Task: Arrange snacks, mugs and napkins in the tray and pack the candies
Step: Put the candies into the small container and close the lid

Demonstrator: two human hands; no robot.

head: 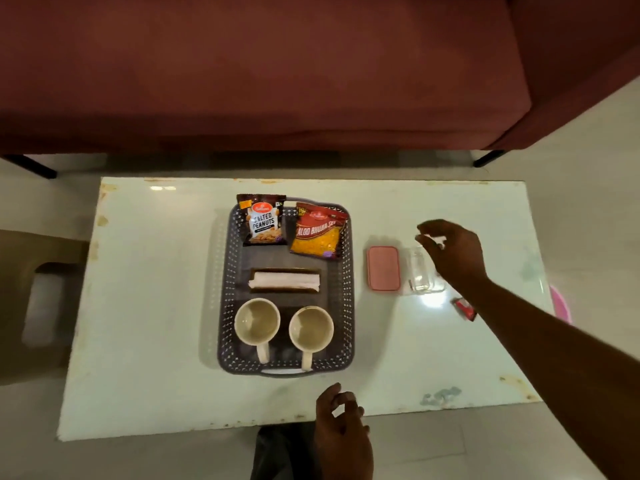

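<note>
A grey perforated tray [347, 306] sits mid-table. It holds a salted peanuts packet [263, 220], a red and yellow bhujia packet [317, 233], a stack of white napkins [284, 280] and two cream mugs [257, 322] [311, 329]. To its right lie a pink lid [383, 268] and a clear container [420, 271]. My right hand [453, 251] hovers over the container, fingers pinched on a small white candy [437, 240]. A red candy [464, 308] lies partly under my forearm. My left hand [341, 424] rests at the table's near edge, loosely curled and holding nothing.
The white table [145, 306] has worn, stained edges. A maroon sofa [259, 71] stands beyond its far side. A brown stool [34, 289] is at the left, and something pink [561, 306] shows past the right edge.
</note>
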